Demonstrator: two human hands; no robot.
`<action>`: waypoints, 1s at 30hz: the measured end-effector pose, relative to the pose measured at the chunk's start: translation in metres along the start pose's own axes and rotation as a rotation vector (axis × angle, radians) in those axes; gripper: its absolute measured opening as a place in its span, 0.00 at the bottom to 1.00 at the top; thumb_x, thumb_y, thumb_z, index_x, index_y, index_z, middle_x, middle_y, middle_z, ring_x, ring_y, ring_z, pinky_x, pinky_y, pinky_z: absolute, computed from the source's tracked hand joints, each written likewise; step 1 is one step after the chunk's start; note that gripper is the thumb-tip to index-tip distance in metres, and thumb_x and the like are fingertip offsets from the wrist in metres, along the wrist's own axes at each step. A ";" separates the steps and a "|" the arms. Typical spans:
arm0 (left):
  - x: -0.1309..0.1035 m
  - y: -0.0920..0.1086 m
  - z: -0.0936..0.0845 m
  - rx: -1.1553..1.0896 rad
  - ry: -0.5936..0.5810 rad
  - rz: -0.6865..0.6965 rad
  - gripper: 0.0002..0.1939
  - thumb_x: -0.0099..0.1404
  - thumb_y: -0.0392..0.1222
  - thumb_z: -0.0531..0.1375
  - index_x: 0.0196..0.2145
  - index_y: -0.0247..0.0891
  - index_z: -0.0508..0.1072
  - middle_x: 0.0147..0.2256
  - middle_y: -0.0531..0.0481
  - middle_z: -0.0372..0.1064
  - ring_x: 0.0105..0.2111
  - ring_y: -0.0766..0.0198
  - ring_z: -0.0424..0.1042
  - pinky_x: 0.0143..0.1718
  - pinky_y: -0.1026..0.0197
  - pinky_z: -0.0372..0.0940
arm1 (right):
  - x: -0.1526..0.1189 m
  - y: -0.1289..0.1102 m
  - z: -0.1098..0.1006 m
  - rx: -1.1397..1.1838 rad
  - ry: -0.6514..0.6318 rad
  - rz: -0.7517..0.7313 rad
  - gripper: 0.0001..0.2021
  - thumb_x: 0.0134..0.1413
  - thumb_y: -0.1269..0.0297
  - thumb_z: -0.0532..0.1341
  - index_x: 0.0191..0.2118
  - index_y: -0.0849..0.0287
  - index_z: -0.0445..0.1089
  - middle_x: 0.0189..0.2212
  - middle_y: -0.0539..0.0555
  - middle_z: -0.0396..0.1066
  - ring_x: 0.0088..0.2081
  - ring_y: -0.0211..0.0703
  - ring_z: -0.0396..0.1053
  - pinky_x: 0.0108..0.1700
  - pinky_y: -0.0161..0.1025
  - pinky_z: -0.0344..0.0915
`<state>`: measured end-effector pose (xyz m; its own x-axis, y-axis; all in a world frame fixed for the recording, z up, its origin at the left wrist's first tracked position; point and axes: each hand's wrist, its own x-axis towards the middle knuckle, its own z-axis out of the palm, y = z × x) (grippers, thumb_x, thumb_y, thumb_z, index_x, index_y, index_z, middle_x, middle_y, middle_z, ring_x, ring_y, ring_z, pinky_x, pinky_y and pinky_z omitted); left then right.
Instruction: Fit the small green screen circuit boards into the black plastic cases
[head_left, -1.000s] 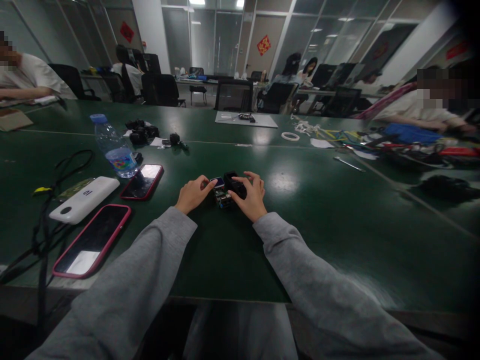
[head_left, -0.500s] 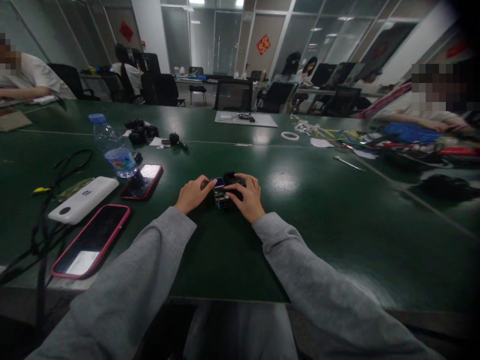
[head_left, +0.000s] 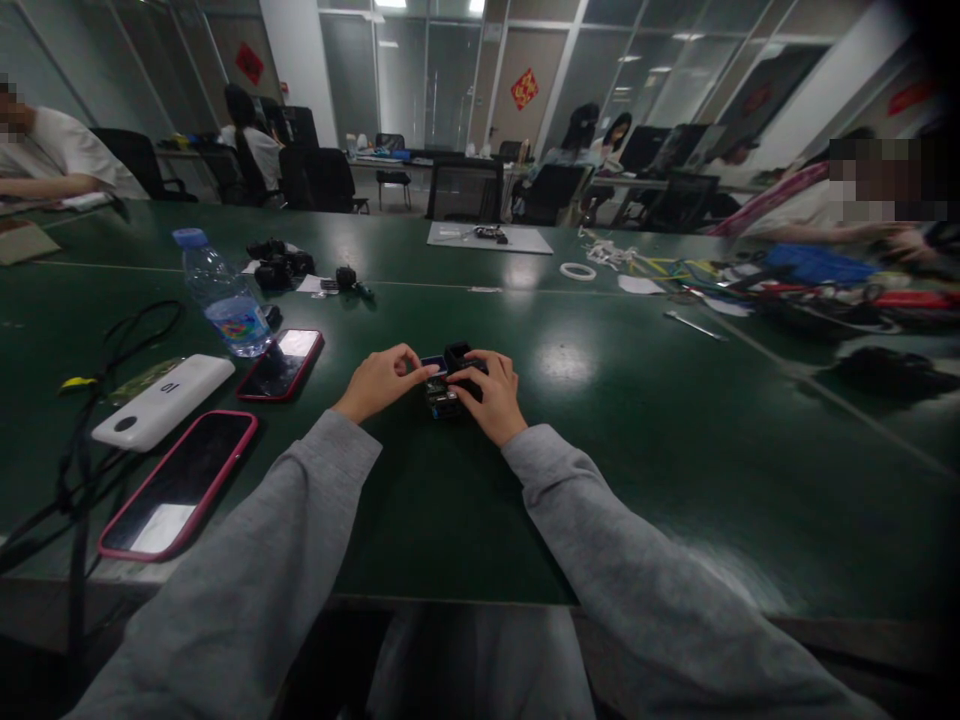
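The device (head_left: 443, 404) sits on the table (head_left: 465, 520), its right side gripped by the right hand (head_left: 492, 396), while the left hand (head_left: 381, 380) touches the screen (head_left: 436, 361) at left, though whether it pinches cannot be determined.

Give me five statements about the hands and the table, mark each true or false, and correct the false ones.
1. The left hand and the right hand are both at the small electronic assembly. True.
2. The plastic bottle has a red cap. False: its cap is blue.
3. A phone and a second phone lie to the left of the left hand. True.
4. The white oblong device lies to the right of the right hand. False: it lies to the left of the left hand.
5. The left sleeve is grey. True.
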<state>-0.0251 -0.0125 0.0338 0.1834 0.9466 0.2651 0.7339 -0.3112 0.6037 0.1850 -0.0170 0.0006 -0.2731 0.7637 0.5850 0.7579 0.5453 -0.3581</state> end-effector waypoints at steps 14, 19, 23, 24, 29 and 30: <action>-0.005 0.003 -0.006 0.056 -0.099 0.094 0.18 0.55 0.55 0.61 0.36 0.40 0.74 0.28 0.51 0.68 0.27 0.66 0.65 0.29 0.63 0.56 | 0.000 0.002 0.001 0.004 -0.005 0.009 0.05 0.54 0.62 0.63 0.38 0.47 0.72 0.50 0.51 0.61 0.54 0.51 0.53 0.50 0.50 0.56; -0.005 0.004 -0.007 0.084 -0.108 0.136 0.14 0.57 0.54 0.61 0.33 0.41 0.75 0.31 0.51 0.71 0.30 0.64 0.67 0.30 0.63 0.57 | 0.000 0.001 0.001 0.006 -0.019 0.014 0.05 0.54 0.62 0.62 0.38 0.47 0.72 0.50 0.51 0.61 0.54 0.51 0.53 0.49 0.50 0.56; -0.006 0.007 -0.008 0.114 -0.109 0.193 0.12 0.59 0.51 0.60 0.34 0.42 0.75 0.35 0.50 0.73 0.32 0.64 0.68 0.31 0.63 0.58 | 0.000 0.001 0.000 0.013 -0.019 0.013 0.05 0.55 0.62 0.62 0.38 0.48 0.72 0.50 0.51 0.61 0.54 0.52 0.53 0.49 0.50 0.57; -0.006 0.007 -0.008 0.128 -0.110 0.208 0.11 0.60 0.51 0.59 0.35 0.43 0.75 0.35 0.50 0.73 0.32 0.64 0.68 0.31 0.63 0.58 | 0.000 0.001 0.000 0.015 -0.023 0.013 0.05 0.55 0.62 0.62 0.38 0.48 0.72 0.50 0.52 0.61 0.54 0.52 0.53 0.49 0.50 0.57; -0.007 0.009 -0.009 0.202 -0.113 0.242 0.11 0.61 0.50 0.58 0.37 0.45 0.76 0.34 0.51 0.73 0.32 0.65 0.68 0.31 0.63 0.58 | 0.000 0.001 0.000 0.011 -0.035 0.020 0.06 0.55 0.62 0.61 0.39 0.47 0.72 0.50 0.52 0.61 0.54 0.52 0.53 0.48 0.50 0.58; -0.007 0.008 -0.009 0.208 -0.112 0.244 0.11 0.62 0.50 0.58 0.37 0.46 0.76 0.34 0.51 0.73 0.32 0.65 0.68 0.31 0.63 0.58 | 0.000 0.001 0.000 0.010 -0.035 0.021 0.05 0.55 0.62 0.61 0.39 0.47 0.72 0.50 0.51 0.61 0.54 0.52 0.53 0.48 0.50 0.57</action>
<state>-0.0261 -0.0224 0.0440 0.4324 0.8532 0.2916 0.7749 -0.5170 0.3636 0.1856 -0.0164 0.0005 -0.2781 0.7862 0.5518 0.7573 0.5328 -0.3775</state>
